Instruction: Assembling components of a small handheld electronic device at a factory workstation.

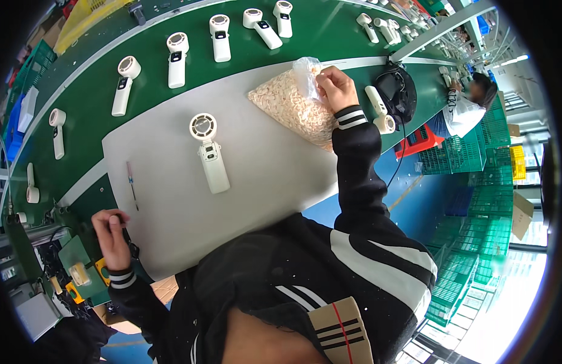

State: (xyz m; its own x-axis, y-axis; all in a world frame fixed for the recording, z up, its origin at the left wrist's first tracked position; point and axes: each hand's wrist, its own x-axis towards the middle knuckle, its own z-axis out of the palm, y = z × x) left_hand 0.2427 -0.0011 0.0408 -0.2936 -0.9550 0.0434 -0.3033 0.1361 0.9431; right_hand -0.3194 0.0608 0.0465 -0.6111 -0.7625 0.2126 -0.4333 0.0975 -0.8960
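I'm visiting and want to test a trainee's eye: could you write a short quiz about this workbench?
1. True or false: the person's right hand reaches into the clear plastic bag of small pale parts.
2. Which thing lies on the grey mat nearest the bag? A) a white handheld fan B) a red cup C) a blue box
3. Fill in: the left hand is at the mat's near-left ____.

Key: 1 true; 2 A; 3 corner.
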